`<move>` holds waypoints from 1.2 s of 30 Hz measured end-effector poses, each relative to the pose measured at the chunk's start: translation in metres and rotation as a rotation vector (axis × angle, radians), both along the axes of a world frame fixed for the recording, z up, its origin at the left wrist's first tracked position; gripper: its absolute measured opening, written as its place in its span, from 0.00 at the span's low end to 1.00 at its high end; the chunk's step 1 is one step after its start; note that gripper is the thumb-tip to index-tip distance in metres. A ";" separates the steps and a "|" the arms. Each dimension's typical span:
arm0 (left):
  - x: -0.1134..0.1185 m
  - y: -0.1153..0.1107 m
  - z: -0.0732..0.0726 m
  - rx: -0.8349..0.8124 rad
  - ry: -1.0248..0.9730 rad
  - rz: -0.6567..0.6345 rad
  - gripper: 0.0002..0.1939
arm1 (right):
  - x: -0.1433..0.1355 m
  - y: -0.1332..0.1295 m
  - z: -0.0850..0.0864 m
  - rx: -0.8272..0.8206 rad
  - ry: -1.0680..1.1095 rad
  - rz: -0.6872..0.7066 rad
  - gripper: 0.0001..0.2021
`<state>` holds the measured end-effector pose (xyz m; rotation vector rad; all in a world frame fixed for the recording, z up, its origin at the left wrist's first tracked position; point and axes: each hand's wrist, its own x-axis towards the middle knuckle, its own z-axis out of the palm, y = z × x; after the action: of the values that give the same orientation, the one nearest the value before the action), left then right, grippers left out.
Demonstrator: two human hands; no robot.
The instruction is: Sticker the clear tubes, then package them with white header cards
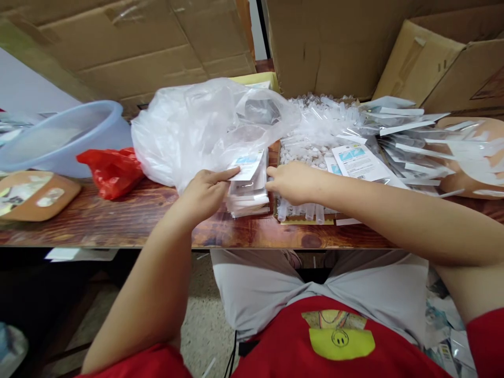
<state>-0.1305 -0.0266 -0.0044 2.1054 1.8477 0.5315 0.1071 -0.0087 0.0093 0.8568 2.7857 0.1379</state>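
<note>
My left hand (pixel 207 193) reaches to a white-and-blue printed card (pixel 248 167), gripping its lower left edge with the index finger on top; the thumb side is partly hidden. Beneath the card lies a stack of clear plastic packets (pixel 249 201). On the stack's right side is my right hand (pixel 295 182), its fingertips apart with nothing visible between them. Under and behind this hand a shallow cardboard tray holds many small translucent plastic tubes (pixel 309 210). Further right, another printed card (pixel 360 161) rests on the tubes.
A large clear plastic bag (pixel 189 126) bulges behind the stack. To the left are a red plastic bag (pixel 112 170), a pale blue basin (pixel 71 136) and an orange-brown stool top (pixel 39 195). Packed pouches (pixel 417 152) pile at right. Cardboard boxes (pixel 315 47) stand behind.
</note>
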 end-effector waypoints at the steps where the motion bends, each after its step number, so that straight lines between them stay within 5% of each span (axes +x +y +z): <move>1: 0.000 0.000 0.004 -0.032 -0.038 0.008 0.29 | -0.001 0.001 0.000 0.020 0.001 0.020 0.17; 6: 0.015 -0.011 0.018 -0.067 -0.337 0.182 0.27 | 0.006 0.004 -0.001 0.175 0.108 0.064 0.14; 10: 0.039 -0.026 0.017 -0.060 -0.756 0.306 0.19 | 0.035 -0.006 0.010 0.203 0.382 -0.058 0.12; 14: 0.067 -0.038 0.006 0.105 -1.027 0.314 0.12 | 0.060 -0.037 0.015 -0.026 1.009 -0.203 0.10; 18: 0.101 -0.049 -0.004 0.206 -1.094 0.320 0.11 | 0.058 -0.072 0.007 -0.320 1.617 -0.279 0.07; 23: 0.135 -0.062 -0.010 0.384 -1.066 0.226 0.10 | 0.052 -0.094 0.000 -0.543 2.126 -0.273 0.06; 36: 0.189 -0.080 -0.014 0.500 -1.001 0.109 0.19 | 0.080 -0.103 -0.026 -0.618 2.270 -0.618 0.14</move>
<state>0.0586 -0.1065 -0.0185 1.4521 1.2781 1.8094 0.1869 -0.1116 -0.0167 2.2953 2.4762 -3.3030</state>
